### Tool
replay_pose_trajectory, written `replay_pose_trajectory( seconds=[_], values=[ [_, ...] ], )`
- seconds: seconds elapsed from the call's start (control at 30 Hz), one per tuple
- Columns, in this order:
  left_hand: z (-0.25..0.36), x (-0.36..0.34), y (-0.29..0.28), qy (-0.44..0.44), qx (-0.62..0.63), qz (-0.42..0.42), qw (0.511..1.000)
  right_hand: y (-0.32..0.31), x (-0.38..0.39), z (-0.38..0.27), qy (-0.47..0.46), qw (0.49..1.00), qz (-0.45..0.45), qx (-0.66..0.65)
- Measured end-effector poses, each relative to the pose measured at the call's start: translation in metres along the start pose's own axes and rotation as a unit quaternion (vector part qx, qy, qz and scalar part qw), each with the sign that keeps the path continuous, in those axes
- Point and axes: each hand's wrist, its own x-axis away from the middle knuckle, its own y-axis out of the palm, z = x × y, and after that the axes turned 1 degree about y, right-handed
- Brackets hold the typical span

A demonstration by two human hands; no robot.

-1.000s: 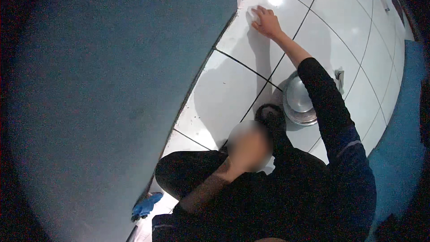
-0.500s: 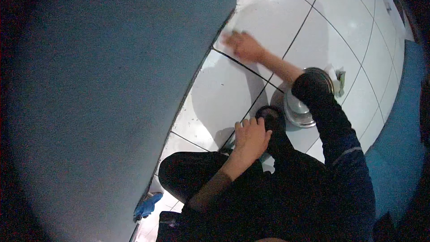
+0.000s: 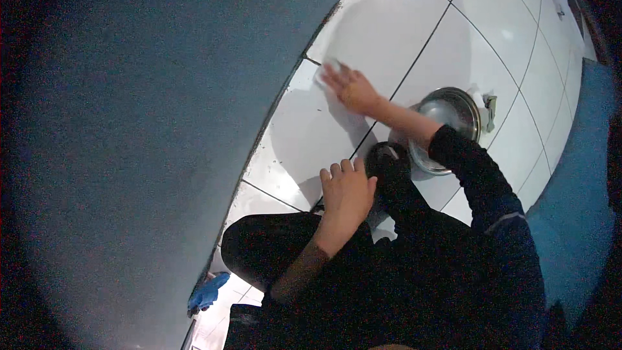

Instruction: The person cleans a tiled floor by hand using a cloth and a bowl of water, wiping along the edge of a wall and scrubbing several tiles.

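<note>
One blurred right hand point(image 3: 356, 93) extends over white floor tiles point(image 3: 395, 35), its grip impossible to tell. The left hand point(image 3: 346, 196) shows its grip apart.

The fingers of my right hand point(image 3: 356, 93) blur, leaving the pale thing point(image 3: 333, 64) at their tips too smeared to identify, while my right forearm point(image 3: 409, 122) hides part of the metal basin point(image 3: 463, 105) and a small object point(image 3: 558, 8) at upper right is too tiny to make out.
</note>
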Motion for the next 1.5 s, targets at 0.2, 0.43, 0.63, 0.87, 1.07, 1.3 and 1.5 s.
replay_pose_trajectory(
  seconds=[0.2,0.43,0.63,0.87,1.07,1.3,1.5],
  values=[
    [0.009,0.011,0.003,0.059,0.001,0.039,0.998,-0.023,0.024,0.063,0.157,0.981,-0.02,0.115],
    [0.002,0.016,0.001,0.014,-0.029,-0.048,0.998,-0.034,0.053,0.063,0.296,0.954,-0.054,-0.001],
    [0.016,0.019,0.002,0.028,-0.071,-0.044,0.996,-0.061,0.073,-0.052,0.162,0.986,-0.032,-0.033],
    [0.034,0.018,0.011,0.117,-0.026,-0.033,0.992,-0.124,0.177,0.091,0.334,0.899,0.266,-0.102],
    [0.036,0.014,0.018,0.077,-0.087,-0.051,0.992,-0.089,0.323,0.175,0.534,0.802,0.133,-0.231],
    [0.047,0.012,0.023,0.111,-0.063,-0.063,0.99,-0.059,0.363,0.162,0.451,0.878,0.109,-0.116],
    [0.041,0.011,0.022,0.084,-0.09,-0.072,0.99,-0.065,0.344,0.15,0.472,0.864,0.153,-0.085]
  ],
)
